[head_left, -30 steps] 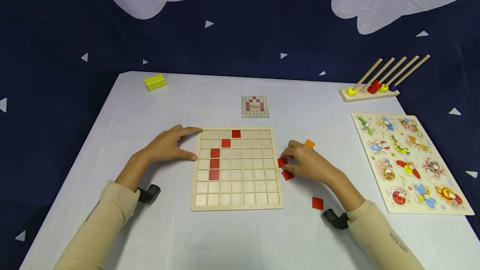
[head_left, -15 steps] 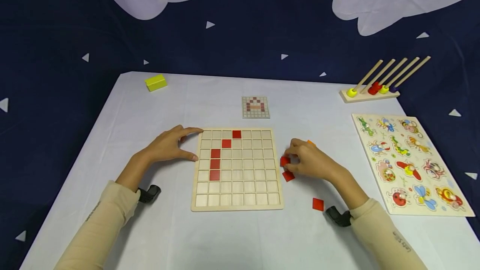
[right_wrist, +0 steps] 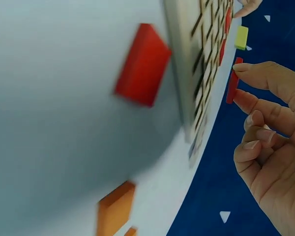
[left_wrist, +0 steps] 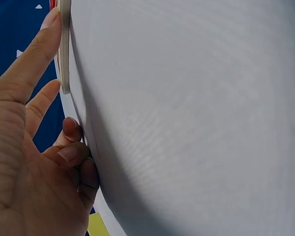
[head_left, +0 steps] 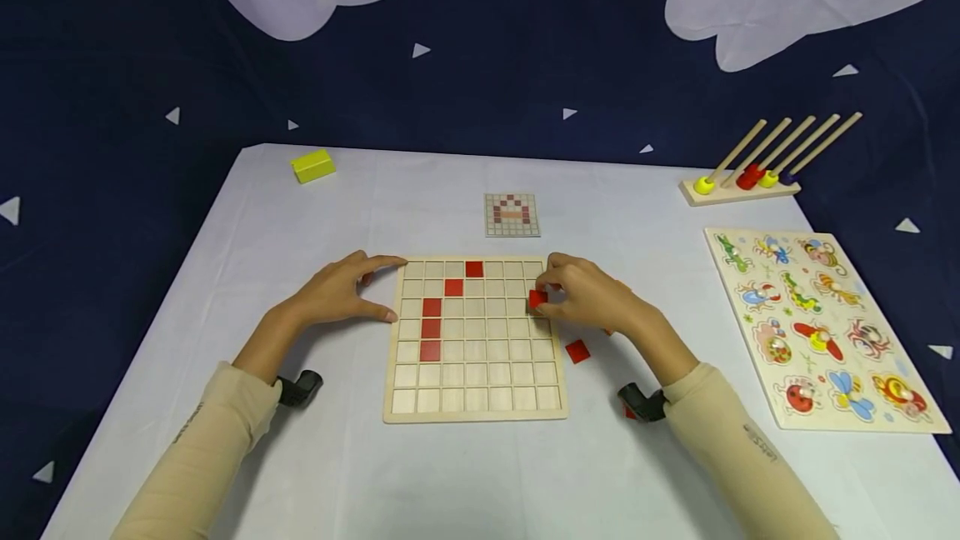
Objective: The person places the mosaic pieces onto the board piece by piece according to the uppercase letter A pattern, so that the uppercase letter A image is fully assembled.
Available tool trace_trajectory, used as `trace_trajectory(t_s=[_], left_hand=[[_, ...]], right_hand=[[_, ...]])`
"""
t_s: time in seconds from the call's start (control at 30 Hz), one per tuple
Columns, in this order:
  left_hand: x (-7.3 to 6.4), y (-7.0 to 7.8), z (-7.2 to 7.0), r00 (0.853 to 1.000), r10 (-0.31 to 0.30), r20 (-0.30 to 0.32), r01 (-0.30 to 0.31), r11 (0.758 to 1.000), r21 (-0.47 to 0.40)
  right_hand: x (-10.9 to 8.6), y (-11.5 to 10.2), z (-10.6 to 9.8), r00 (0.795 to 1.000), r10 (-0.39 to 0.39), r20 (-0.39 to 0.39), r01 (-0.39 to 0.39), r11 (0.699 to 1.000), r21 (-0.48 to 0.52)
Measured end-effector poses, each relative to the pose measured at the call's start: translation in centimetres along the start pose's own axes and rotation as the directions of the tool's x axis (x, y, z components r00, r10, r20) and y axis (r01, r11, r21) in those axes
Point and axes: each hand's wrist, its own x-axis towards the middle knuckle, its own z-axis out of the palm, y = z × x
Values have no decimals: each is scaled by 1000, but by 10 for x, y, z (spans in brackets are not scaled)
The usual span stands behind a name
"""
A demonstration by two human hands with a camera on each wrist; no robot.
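A square wooden grid board (head_left: pixel 476 412) lies mid-table, with several red tiles (head_left: pixel 431 328) set in its cells on the left and top. My left hand (head_left: pixel 335 290) rests at the board's left edge, thumb and index finger spread and touching the rim; its other fingers are curled in the left wrist view. Between thumb and index finger my right hand (head_left: pixel 592 294) pinches a red tile (right_wrist: pixel 234 80), held above the board's right side. Loose on the table to the right lie a red tile (head_left: pixel 577 351) and, in the right wrist view, orange tiles (right_wrist: pixel 117 209).
Behind the board lies a small pattern card (head_left: pixel 512 215). A yellow block (head_left: pixel 312 166) sits at the back left. On the right are an insect puzzle board (head_left: pixel 825 327) and a peg stand with beads (head_left: pixel 738 190). Another red tile (head_left: pixel 629 412) is partly hidden by the right wrist camera.
My right hand has picked up a red tile from beside the board and carried it left over the board's right columns. The left hand has stayed in place.
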Motion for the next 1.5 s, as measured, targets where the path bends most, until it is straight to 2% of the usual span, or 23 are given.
trace_trajectory(t_s=[0.37, 0.77, 1.03, 1.33, 1.5], left_hand=[[-2, -1, 1, 1000, 5, -2, -5, 1000, -13], [0, 1, 0, 1000, -8, 9, 8, 1000, -9], [1, 1, -1, 1000, -3, 8, 3, 1000, -9], [1, 0, -2, 1000, -5, 9, 5, 1000, -12], [1, 0, -1, 1000, 2, 1, -2, 1000, -8]], right_hand=[[31, -15, 4, 999, -34, 42, 34, 999, 7], [53, -22, 13, 997, -38, 68, 43, 997, -71], [58, -21, 16, 994, -47, 98, 59, 991, -123], [61, -21, 20, 996, -25, 87, 30, 998, -48], [58, -21, 21, 996, -15, 85, 19, 999, -50]])
